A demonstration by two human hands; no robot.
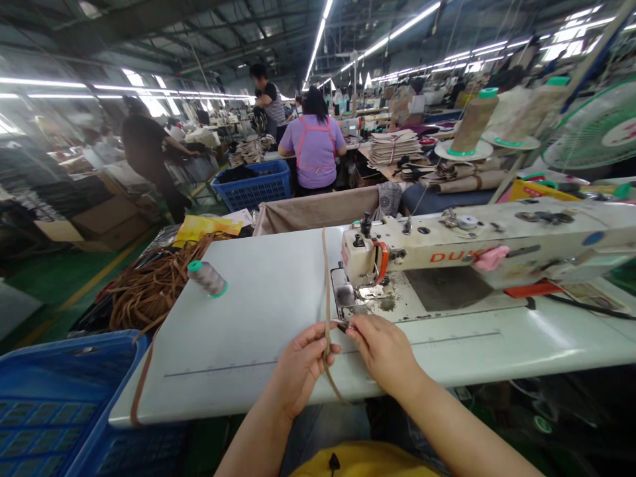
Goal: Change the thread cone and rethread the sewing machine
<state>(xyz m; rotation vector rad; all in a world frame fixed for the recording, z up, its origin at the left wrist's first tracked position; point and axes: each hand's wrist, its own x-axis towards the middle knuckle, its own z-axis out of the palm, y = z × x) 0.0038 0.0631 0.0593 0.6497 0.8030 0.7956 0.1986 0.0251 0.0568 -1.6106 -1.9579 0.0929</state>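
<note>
Yellow garment (368, 460): is filling the space nearest the camera, below the fingers of both hands.
Left hand (301, 368): is pinching a brown strap (326, 285) between thumb and forefinger, the remaining fingers curling loosely.
Right hand (382, 348): is closing thumb and forefinger around a small metal tool (342, 325), its tip pointing toward the left fingers; its exact kind is staying unclear behind the grip.
Brown strap: is passing through the left fingers, running away from them across the white worktable (258, 291) to its far edge, and drooping below them to the near edge.
Sewing machine (447, 235): is standing beyond and to the right of the right fingers, showing "DUK" in orange letters; a pink piece (491, 258) is sitting just after the K. A blue oval badge (592, 238) is bearing nothing readable from here.
Printed scale (223, 368): is running along the worktable on both sides of the fingers, its figures too small to read.
Grey thread cone (209, 278): is resting on the worktable, left of the left fingers.
Strap pile (154, 288): is lying farther left.
Blue basket (134, 351): is sitting left of the worktable, well apart from the fingers.
Purple-shirted person (317, 149): is sitting far ahead of the fingers, facing away.
</note>
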